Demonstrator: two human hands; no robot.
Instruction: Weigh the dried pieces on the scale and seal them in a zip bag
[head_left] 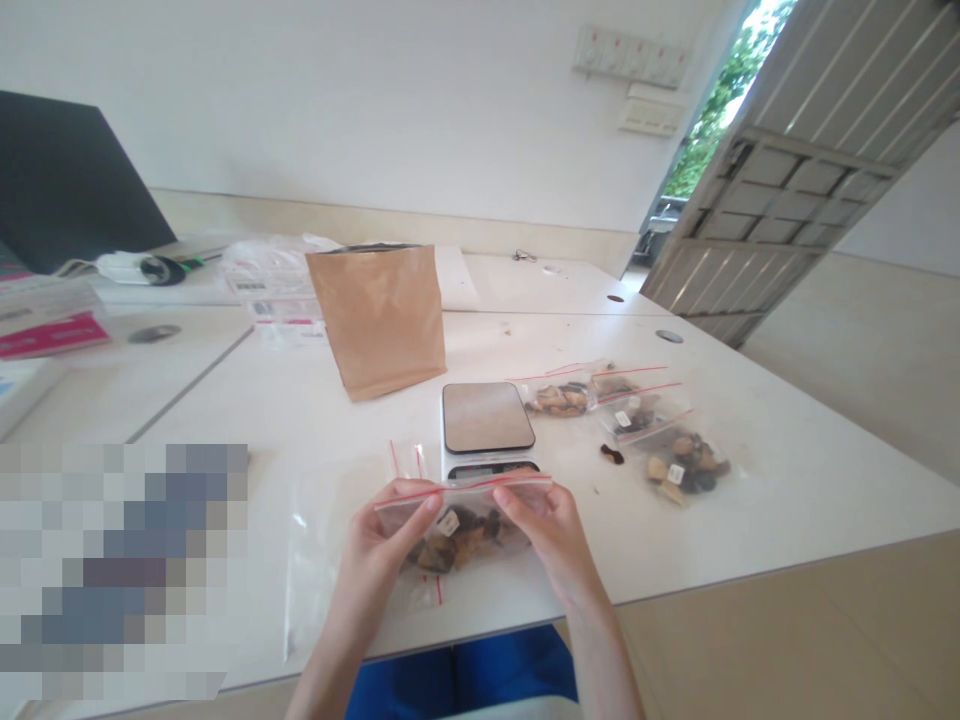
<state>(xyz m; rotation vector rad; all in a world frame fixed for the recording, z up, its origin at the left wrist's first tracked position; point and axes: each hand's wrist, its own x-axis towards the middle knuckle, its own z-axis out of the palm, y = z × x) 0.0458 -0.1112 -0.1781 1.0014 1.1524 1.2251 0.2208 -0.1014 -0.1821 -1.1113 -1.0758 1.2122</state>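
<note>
A clear zip bag (472, 535) with brown and dark dried pieces and a small white label hangs between my hands, its red-lined top edge stretched wide. My left hand (394, 530) pinches the left part of that edge, thumb on the near side. The right part is pinched by my right hand (544, 525). Just beyond the bag stands a scale (489, 418) with a bare metal plate, its display partly covered by the bag and fingers. Flat clear bags (322, 540) lie under and left of my left hand.
Filled bags (686, 465) and a loose dark piece (612, 455) lie right of the scale. A brown paper bag (386, 320) stands behind it. Plastic-wrapped packs (274, 290) are farther left; a dark monitor (75, 185) stands at the back left.
</note>
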